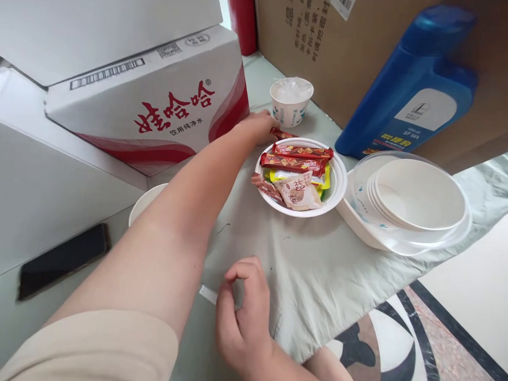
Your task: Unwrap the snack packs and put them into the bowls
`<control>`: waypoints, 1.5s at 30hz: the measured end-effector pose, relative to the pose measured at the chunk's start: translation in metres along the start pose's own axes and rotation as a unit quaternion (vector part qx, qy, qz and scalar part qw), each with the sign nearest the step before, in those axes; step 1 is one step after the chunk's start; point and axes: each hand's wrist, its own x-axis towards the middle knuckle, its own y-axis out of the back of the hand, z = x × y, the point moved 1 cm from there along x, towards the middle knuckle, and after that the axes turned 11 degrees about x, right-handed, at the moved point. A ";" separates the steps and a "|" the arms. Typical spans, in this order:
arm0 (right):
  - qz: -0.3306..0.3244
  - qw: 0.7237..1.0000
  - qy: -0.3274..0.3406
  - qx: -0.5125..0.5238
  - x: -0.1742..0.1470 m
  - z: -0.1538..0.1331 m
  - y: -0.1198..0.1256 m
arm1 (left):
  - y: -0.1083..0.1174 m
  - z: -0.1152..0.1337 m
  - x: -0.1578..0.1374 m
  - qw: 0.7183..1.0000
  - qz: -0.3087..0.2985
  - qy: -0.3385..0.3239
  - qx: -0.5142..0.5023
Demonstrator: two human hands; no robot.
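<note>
My left arm stretches across the table to the far side of a white bowl. At its end my left hand (260, 127) is closed on one end of a red snack packet (284, 134), its fingertips partly hidden. The white bowl (341, 179) holds red wrapped bars (299, 165), a yellow packet and a beige wrapped biscuit (299, 192). A paper cup (291, 105) with clear plastic in it stands just beyond the hand. Close to the front edge, my right hand (247, 318) is loosely curled, thumb near the bent fingers, with nothing visible in it.
A white and red carton (157, 106) stands on the left, with a black phone (64, 259) before it. My left forearm partly covers another white bowl (147, 203). At right are a blue bottle (411, 90), stacked bowls (420, 196) and a brown carton (495, 65).
</note>
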 end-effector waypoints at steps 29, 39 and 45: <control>0.011 0.999 0.033 -0.003 0.002 -0.002 -0.016 | 0.009 0.007 -0.031 0.994 -0.029 0.043 0.093; 0.069 0.996 -0.028 0.058 0.013 -0.002 -0.014 | 0.036 -0.010 -0.085 0.991 0.100 0.083 0.028; 0.221 0.942 -0.185 0.174 0.036 0.002 -0.002 | 0.069 0.020 -0.141 0.991 0.124 -0.009 0.045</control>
